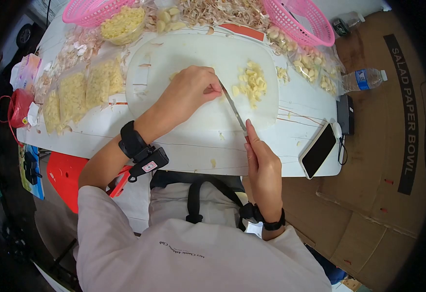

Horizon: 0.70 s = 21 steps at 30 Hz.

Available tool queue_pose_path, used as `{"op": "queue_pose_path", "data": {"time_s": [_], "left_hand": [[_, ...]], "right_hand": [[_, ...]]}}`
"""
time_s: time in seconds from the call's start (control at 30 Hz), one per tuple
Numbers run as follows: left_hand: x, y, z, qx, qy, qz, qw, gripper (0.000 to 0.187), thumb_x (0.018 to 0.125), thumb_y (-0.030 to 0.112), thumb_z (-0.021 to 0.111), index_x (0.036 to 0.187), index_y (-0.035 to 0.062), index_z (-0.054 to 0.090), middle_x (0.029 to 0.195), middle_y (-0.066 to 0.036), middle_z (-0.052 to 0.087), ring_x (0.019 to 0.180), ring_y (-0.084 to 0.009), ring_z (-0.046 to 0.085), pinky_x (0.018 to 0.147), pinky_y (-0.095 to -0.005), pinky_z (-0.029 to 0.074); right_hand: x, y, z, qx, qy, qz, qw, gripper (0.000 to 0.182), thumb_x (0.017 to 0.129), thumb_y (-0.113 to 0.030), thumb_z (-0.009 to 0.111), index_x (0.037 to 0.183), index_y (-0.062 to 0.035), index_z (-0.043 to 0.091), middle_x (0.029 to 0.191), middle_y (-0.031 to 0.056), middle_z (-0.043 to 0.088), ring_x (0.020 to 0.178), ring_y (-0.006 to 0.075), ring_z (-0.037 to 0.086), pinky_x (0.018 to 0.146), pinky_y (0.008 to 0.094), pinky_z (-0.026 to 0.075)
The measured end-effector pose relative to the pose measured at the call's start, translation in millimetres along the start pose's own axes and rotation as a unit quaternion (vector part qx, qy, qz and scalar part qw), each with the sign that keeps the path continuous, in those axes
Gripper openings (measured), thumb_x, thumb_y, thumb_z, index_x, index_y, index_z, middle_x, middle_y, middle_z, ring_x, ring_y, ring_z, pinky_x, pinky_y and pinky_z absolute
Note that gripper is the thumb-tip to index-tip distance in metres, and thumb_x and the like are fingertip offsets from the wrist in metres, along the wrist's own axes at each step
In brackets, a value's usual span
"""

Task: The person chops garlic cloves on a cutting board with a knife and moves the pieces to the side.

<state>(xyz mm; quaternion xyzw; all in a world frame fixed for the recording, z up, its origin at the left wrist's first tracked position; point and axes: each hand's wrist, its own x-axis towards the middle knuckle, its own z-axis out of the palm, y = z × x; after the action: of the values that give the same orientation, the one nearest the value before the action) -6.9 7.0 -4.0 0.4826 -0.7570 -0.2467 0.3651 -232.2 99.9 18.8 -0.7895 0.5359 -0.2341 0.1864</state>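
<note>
My right hand (264, 168) grips the handle of a knife (233, 106), its blade slanting up and left over a white cutting board (174, 51). The blade's tip end reaches my left hand (197, 87), which is closed with thumb and fingers pinched together above the board. Whatever those fingers hold is hidden. To the right of the blade, a pile of sliced garlic (254, 82) lies on the board. A small pale piece shows partly behind my left hand.
Bags of chopped garlic (72, 95) lie left, below a full bowl of it (123, 24). Pink baskets (303, 22) stand at the back beside garlic skins (222, 12). Bagged cloves (308, 65), a water bottle (363, 79) and a phone (318, 151) are on the right.
</note>
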Motion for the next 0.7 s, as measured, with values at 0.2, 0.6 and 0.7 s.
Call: {"op": "queue_pose_path", "data": {"time_s": [0.2,0.6,0.7], "left_hand": [[-2,-2,2,-0.007,0.013,0.01,1.0,0.007,0.079,0.004,0.071,0.078,-0.0018,0.068,0.082,-0.013,0.067,0.079,-0.0313,0.065,0.073,-0.0396,0.052],[-5,-5,1,-0.008,0.018,-0.021,1.0,0.01,0.081,0.008,0.07,0.08,-0.001,0.067,0.083,-0.013,0.065,0.08,-0.0328,0.062,0.073,-0.0406,0.049],[-8,-12,6,0.006,0.06,0.029,0.998,0.01,0.081,0.009,0.071,0.079,0.0001,0.066,0.083,-0.012,0.065,0.082,-0.0325,0.061,0.074,-0.0407,0.048]], "right_hand": [[5,1,6,-0.03,-0.001,-0.012,0.999,0.057,0.092,-0.004,0.062,0.145,-0.0173,0.048,0.074,0.0127,0.056,0.06,0.0315,0.058,0.057,0.0432,0.049],[13,0,0,0.091,-0.028,0.088,0.992,0.043,0.097,0.002,0.051,0.14,-0.0044,0.052,0.101,0.0277,0.067,0.087,0.031,0.07,0.08,0.0319,0.051],[8,-4,0,0.108,-0.028,0.098,0.989,0.043,0.099,0.001,0.05,0.141,-0.0047,0.05,0.105,0.0288,0.067,0.096,0.0273,0.07,0.084,0.0304,0.05]]}}
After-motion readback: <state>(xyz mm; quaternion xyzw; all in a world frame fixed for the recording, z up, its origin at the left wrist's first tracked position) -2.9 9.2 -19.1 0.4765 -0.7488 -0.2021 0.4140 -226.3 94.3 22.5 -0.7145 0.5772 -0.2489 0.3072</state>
